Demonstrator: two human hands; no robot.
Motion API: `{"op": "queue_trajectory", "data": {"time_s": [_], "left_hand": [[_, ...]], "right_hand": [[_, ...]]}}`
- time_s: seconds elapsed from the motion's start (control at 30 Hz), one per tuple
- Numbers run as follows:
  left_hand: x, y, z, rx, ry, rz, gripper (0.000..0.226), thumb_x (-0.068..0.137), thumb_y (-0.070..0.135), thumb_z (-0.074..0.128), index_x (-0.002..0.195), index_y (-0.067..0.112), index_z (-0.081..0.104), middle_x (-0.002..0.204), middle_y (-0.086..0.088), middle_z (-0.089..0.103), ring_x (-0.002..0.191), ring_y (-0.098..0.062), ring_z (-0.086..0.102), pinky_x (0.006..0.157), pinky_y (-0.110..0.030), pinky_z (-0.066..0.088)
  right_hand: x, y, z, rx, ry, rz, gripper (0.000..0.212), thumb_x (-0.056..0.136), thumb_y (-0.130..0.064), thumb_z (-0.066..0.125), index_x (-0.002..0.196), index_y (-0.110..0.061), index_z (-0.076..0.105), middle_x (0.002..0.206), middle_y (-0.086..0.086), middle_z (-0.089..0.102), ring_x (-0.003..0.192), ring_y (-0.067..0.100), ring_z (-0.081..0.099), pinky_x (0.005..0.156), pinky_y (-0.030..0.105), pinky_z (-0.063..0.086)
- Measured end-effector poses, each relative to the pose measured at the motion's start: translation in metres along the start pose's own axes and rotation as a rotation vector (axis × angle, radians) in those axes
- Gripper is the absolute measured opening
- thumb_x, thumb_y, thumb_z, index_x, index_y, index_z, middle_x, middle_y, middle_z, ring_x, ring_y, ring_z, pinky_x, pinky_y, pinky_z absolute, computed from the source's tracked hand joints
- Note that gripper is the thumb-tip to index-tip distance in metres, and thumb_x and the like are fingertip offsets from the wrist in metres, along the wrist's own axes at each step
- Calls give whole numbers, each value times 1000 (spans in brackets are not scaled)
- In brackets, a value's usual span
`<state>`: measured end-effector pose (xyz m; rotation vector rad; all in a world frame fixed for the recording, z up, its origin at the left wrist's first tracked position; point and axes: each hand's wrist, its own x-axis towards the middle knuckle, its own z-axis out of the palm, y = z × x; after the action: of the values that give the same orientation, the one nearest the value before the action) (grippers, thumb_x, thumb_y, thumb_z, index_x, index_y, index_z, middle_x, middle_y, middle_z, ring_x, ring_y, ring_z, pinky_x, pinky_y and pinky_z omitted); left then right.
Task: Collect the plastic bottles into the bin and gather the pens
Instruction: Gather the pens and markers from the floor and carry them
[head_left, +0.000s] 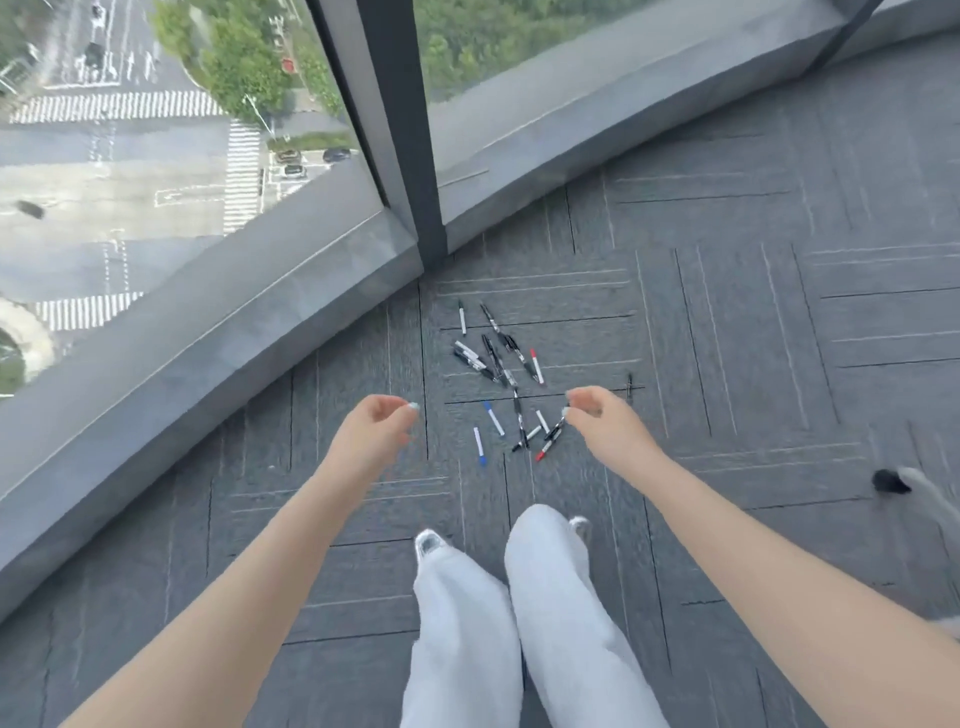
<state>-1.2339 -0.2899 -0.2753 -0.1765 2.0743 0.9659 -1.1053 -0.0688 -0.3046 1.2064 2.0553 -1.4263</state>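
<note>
many black, white, red and blue marker pens lie scattered on grey carpet tiles; left hand and right hand hover loosely curled, grasping nothing, likely poised for gathering.

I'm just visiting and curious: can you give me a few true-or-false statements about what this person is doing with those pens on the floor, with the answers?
1. The pens lie scattered on the grey carpet near the window ledge. True.
2. The left hand holds a bundle of pens. False: its fingers are loosely curled and hold nothing.
3. The right hand holds no pen. True.
4. A bin full of bottles stands beside the pens. False: no bin or bottle is in view.
5. Some pens have red or blue caps. True.
</note>
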Motion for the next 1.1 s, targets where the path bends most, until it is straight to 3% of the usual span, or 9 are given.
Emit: {"op": "queue_trajectory", "data": {"time_s": [0.13, 0.3, 0.43, 0.57, 0.7, 0.77, 0.87, 0.97, 1.1], "left_hand": [[85, -37, 39, 164, -19, 31, 34, 92, 35, 52, 120, 16, 53, 113, 0, 60, 99, -17, 58, 78, -30, 43], [200, -100, 102, 451, -69, 58, 36, 91, 33, 52, 122, 15, 52, 120, -1, 58, 105, -18, 55, 83, -29, 43], [296, -128, 142, 506, -39, 52, 35, 92, 33, 50, 122, 14, 50, 118, -2, 56, 88, -17, 53, 74, -26, 39], [382, -138, 176, 450, 15, 8, 33, 93, 33, 48, 116, 10, 51, 100, -2, 52, 87, -20, 50, 71, -28, 37], [450, -151, 216, 409, 72, -61, 32, 93, 38, 45, 106, 8, 46, 79, -4, 53, 63, -18, 47, 53, -27, 33], [474, -155, 235, 351, 108, -74, 51, 92, 44, 45, 117, 0, 45, 90, -13, 61, 68, -26, 58, 57, -32, 44], [501, -162, 255, 363, 234, -4, 62, 88, 54, 45, 119, 1, 40, 108, -19, 63, 96, -37, 61, 83, -44, 51], [509, -160, 264, 388, 315, 29, 53, 85, 53, 48, 108, 6, 39, 101, -15, 63, 93, -36, 60, 82, -46, 51], [508, -160, 266, 403, 341, 27, 37, 83, 38, 51, 97, 8, 35, 98, -15, 61, 90, -36, 58, 81, -47, 51]], "right_hand": [[86, 40, 26, -59, -24, -18, 33, 94, -19, 52, 127, -15, 52, 131, 0, 56, 120, 15, 52, 93, 24, 35], [201, 109, 57, -182, -49, -7, 32, 93, -23, 53, 125, -18, 53, 132, -2, 55, 120, 15, 52, 100, 30, 37], [287, 159, 79, -240, -44, -21, 35, 94, -24, 50, 128, -17, 51, 133, -3, 54, 119, 15, 51, 97, 29, 38], [372, 192, 99, -287, 95, -35, 33, 93, -24, 51, 125, -15, 52, 131, 2, 54, 114, 20, 54, 94, 33, 42], [441, 219, 121, -282, 211, -12, 30, 90, -32, 53, 115, -15, 54, 122, 5, 56, 99, 22, 58, 82, 35, 47], [464, 226, 129, -330, 240, -38, 33, 90, -37, 53, 115, -15, 54, 118, 4, 57, 98, 22, 59, 79, 35, 49], [482, 225, 135, -401, 308, -92, 34, 87, -45, 55, 107, -18, 54, 107, 0, 56, 90, 21, 57, 68, 32, 45], [482, 221, 140, -443, 323, -111, 30, 85, -48, 56, 96, -20, 50, 97, -2, 54, 82, 19, 54, 55, 27, 33], [477, 218, 148, -506, 283, -155, 28, 84, -44, 58, 92, -19, 50, 96, -1, 50, 82, 19, 51, 58, 28, 37]]}}
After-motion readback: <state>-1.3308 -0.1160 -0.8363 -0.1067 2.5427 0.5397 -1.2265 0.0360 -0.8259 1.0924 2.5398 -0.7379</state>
